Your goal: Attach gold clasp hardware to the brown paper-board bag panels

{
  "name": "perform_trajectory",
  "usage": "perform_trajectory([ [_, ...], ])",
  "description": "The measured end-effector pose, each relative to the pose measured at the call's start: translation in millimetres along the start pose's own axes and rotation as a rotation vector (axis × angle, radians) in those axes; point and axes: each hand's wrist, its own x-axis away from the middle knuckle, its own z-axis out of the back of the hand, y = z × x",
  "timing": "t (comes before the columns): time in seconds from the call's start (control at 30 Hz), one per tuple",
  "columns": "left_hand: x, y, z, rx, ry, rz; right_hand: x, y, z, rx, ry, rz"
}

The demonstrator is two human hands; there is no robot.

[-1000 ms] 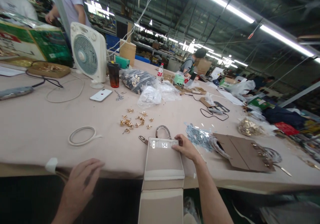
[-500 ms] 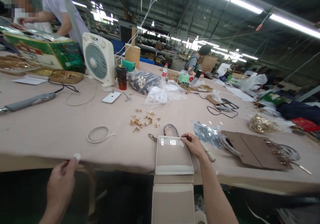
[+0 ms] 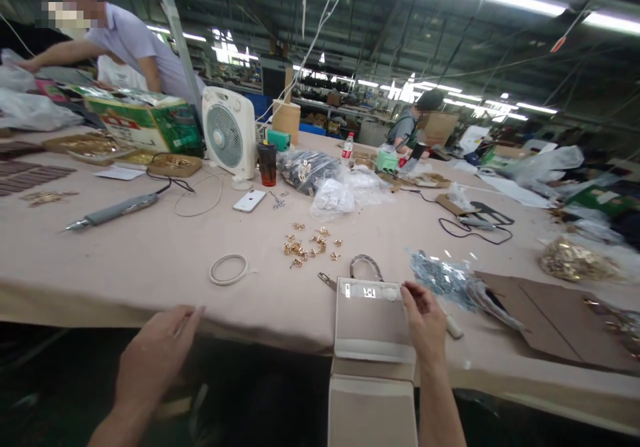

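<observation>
A beige handbag lies half opened out over the table's front edge, its lower panel hanging down. My right hand pinches the top right corner of its flap. Along that flap's top edge sit shiny metal plates and a pale strip. Behind it shows a wrapped handle, with a metal-tipped strap at the left corner. My left hand hovers by the table edge, fingers stretched, nothing visible in them. Near it lies a white tape roll. Small gold fittings are scattered beyond.
A grey electric screwdriver, a phone, a fan and a cup stand or lie to the left. At right are blue-grey film pieces and another brown bag. Co-workers are behind.
The small white piece in my left hand's fingers is no longer visible, and those fingers have loosened. My right hand still grips the flap corner. The view has swung left.
</observation>
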Motion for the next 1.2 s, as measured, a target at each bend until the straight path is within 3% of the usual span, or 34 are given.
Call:
perform_trajectory([
  [0.13, 2.2, 66.8, 4.8, 0.276, -0.055, -0.178, 37.9, -20.0, -10.7, 0.005, -0.059, 0.002],
  [0.3, -4.6, 142.1, 2.1, 0.641, -0.577, -0.234, 64.3, -66.4, -27.4, 0.041, -0.315, 0.186],
  [0.37, -9.3, 160.5, 1.6, 0.668, -0.706, -0.258, 67.4, -88.9, -31.9, 0.048, -0.458, 0.304],
  [0.43, -14.0, 173.6, 2.0, 0.662, -0.752, -0.314, 68.0, -107.7, -35.5, 0.081, -0.586, 0.403],
  [0.57, -20.5, 188.0, 1.5, 0.588, -0.806, -0.457, 67.3, -124.5, -42.3, 0.151, -0.745, 0.488],
  [0.73, -20.1, 194.8, 1.2, 0.572, -0.83, -0.542, 69.3, -122.3, -50.0, 0.191, -0.826, 0.473],
  [0.87, -18.5, 194.2, 1.9, 0.528, -0.845, -0.512, 70.0, -117.9, -53.9, 0.212, -0.819, 0.478],
  [1.03, -16.4, 189.2, 0.6, 0.608, -0.844, -0.339, 69.2, -116.2, -51.2, 0.231, -0.845, 0.472],
  [1.2, -15.8, 190.3, -1.9, 0.581, -0.851, -0.43, 70.7, -113.2, -46.6, 0.226, -0.881, 0.409],
])
